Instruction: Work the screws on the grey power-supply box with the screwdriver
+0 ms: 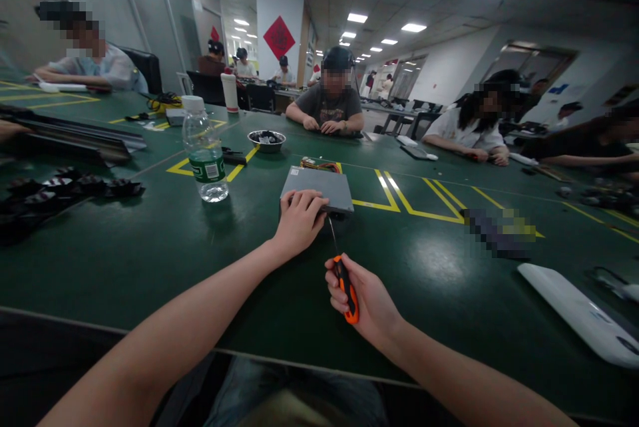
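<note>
A grey metal computer power supply [327,186] lies on the green table in front of me, with a bundle of coloured wires [319,165] at its far side. My left hand [301,219] grips its near left part, fingers over the top and thumb towards the front edge. In my right hand [368,292] is a screwdriver [345,288] with an orange and black handle, the fingers wrapped round it. Its thin shaft points up and away to the supply's near face. Whether the tip sits in a screw is too small to tell.
A water bottle [204,154] stands left of the supply, and a metal bowl [267,141] of small parts lies behind. Dark metal rails [94,138] and black parts [64,191] are at left. A long white device [574,310] lies at right. Several people sit around the table.
</note>
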`<action>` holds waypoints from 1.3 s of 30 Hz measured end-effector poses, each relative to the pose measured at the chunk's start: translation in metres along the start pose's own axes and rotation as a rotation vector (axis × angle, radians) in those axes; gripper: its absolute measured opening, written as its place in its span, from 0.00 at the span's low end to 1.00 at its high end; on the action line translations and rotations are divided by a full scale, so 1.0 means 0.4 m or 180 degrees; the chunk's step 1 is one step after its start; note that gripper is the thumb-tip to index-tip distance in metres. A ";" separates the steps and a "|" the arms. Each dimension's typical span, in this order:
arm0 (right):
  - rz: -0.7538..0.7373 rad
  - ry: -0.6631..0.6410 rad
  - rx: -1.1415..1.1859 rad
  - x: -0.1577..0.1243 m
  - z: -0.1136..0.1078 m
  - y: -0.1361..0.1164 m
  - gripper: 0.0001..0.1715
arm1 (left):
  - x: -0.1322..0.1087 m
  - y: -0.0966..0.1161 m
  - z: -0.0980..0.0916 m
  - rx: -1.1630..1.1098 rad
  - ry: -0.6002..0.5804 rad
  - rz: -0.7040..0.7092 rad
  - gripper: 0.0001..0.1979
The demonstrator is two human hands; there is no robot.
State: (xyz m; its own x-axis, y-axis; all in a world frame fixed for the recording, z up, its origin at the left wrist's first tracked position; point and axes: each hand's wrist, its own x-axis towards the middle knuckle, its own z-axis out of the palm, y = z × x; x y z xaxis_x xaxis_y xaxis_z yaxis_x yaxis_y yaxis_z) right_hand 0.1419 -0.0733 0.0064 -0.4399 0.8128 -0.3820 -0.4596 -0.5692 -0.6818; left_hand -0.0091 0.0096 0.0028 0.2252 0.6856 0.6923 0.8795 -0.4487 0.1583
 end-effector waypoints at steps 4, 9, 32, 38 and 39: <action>-0.0076 0.0086 -0.0165 -0.019 -0.021 -0.013 0.15 | -0.002 -0.006 0.000 -0.0034 -0.0007 0.0033 0.13; -0.0051 0.0253 0.0023 -0.029 -0.036 -0.025 0.13 | -0.010 -0.003 -0.009 -0.0095 -0.0072 0.0132 0.17; -0.0114 0.0406 0.0142 -0.009 -0.033 -0.036 0.15 | -0.031 0.020 -0.030 0.0011 -0.0422 0.0548 0.18; -0.0143 0.0425 0.0195 -0.008 -0.028 -0.034 0.12 | -0.031 0.022 -0.028 -0.0052 -0.0430 0.0524 0.19; -0.0155 0.0450 0.0206 -0.009 -0.027 -0.033 0.10 | -0.031 0.022 -0.028 -0.0039 -0.0435 0.0524 0.19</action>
State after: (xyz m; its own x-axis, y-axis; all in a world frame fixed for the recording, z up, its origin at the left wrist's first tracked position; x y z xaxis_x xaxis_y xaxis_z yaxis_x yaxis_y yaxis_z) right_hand 0.1578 -0.0672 0.0100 -0.3049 0.8464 -0.4367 -0.5285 -0.5318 -0.6617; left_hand -0.0088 -0.0092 0.0035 0.4207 0.6734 0.6079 0.8212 -0.5675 0.0603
